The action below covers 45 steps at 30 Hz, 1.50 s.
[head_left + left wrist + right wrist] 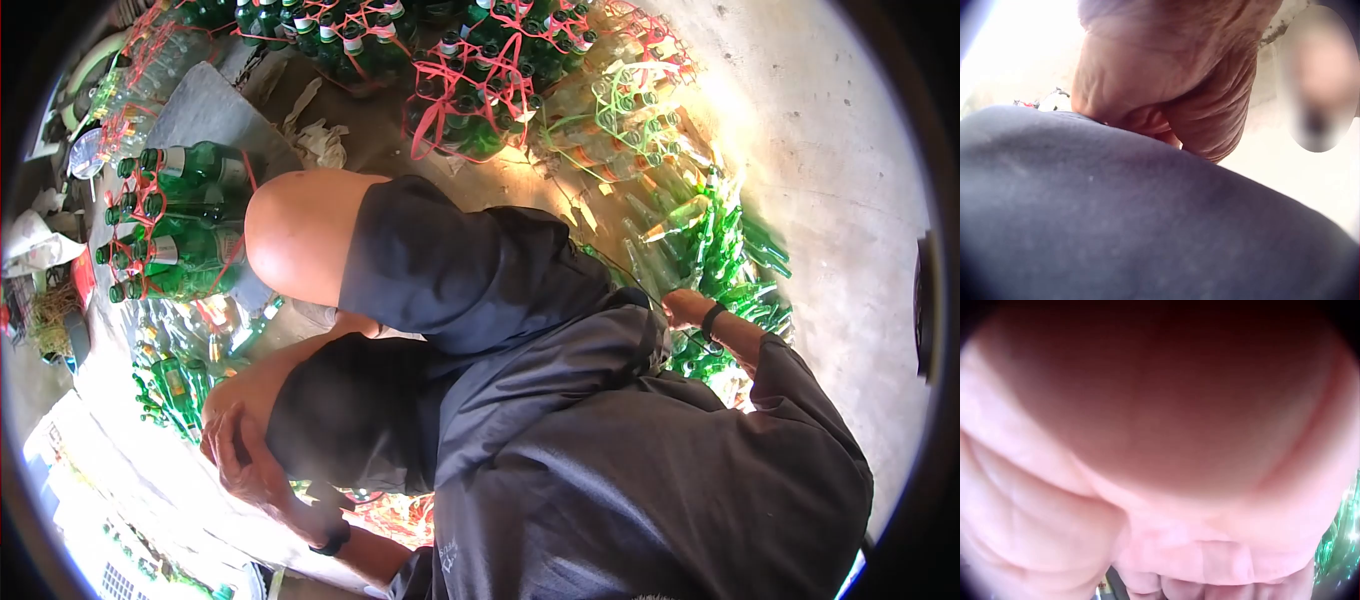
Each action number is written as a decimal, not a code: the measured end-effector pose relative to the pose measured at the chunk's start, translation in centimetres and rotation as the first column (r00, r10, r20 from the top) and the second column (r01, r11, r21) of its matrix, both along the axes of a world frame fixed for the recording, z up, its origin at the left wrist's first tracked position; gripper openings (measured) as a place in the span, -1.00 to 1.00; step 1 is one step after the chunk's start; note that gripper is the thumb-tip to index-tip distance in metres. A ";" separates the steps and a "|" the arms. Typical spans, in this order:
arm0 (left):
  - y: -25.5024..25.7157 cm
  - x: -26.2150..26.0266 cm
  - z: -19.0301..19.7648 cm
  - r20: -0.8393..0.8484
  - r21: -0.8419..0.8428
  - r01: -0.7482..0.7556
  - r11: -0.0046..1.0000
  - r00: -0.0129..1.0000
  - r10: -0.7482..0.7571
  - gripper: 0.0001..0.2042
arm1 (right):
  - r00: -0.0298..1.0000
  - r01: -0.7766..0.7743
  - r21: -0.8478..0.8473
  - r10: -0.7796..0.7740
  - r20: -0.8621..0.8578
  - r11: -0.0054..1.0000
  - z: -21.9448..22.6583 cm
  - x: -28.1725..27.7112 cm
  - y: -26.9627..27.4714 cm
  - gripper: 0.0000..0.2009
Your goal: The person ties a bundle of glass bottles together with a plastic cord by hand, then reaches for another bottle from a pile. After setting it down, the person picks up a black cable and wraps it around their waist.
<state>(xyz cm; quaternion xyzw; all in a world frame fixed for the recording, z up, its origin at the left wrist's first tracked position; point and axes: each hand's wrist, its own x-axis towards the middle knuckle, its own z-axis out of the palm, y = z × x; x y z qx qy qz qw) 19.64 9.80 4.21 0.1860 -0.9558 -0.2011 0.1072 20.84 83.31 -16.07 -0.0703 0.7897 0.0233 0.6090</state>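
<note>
The right hand is at the near edge of the loose bottle pile, its fingers bent; whether they pinch anything, I cannot tell. The left hand, well apart from the pile, rests on a bent leg, its grip loose and fingers slightly spread. Clear bottles in green string lie beside the pile; red-tied green bottles stand well apart from it, past the raised knee.

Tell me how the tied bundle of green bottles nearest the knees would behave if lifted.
The bundle looks breakable, its bottles appearing to be glass. The red ties might let them shift, and the bottles' smooth, rounded sides could feel slippery.
</note>
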 end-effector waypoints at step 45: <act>0.1 -1.0 -0.3 0.019 -0.078 0.025 0.997 1.000 -0.023 -0.85 | 0.789 0.026 0.429 -0.282 0.546 0.903 8.6 -1.7 9.2 -0.84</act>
